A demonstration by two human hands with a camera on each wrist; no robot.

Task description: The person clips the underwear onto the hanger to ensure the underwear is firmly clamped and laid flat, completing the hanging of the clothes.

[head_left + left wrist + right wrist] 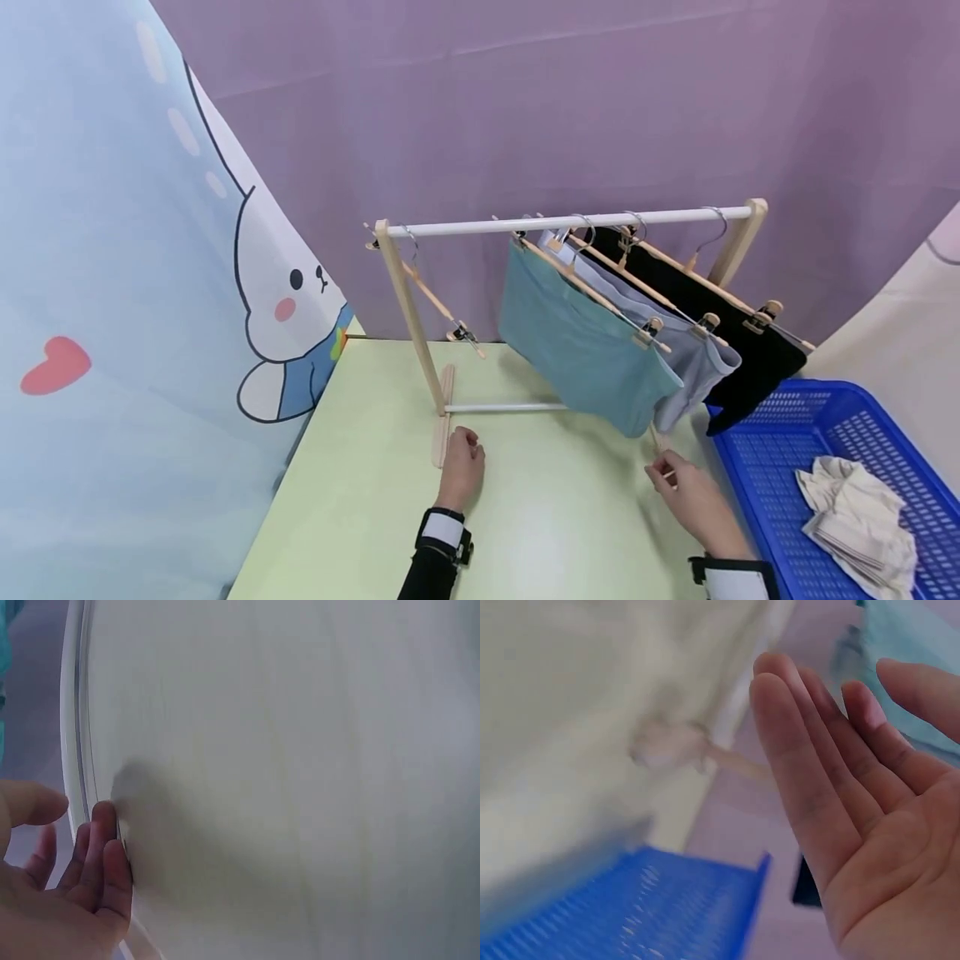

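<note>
My left hand (461, 472) is low over the table beside the left foot (441, 433) of a small wooden clothes rack. Its fingers are loosely bent, and the left wrist view shows nothing between thumb and fingers. My right hand (693, 500) is near the rack's right foot, its fingers extended and its palm bare in the right wrist view. From the white rail (480, 226) hang teal shorts (585, 333), light blue-grey shorts (678, 375) and a black garment (757, 367), each on a clip hanger. Another clip hanger (433, 293) hangs bare at the left end.
A blue plastic basket (780, 467) stands at the right, with a crumpled cream cloth (858, 517) in it. The pale green table (360, 500) ends at a left edge beside a light blue cartoon curtain (135, 292). A purple curtain (525, 108) hangs behind the rack.
</note>
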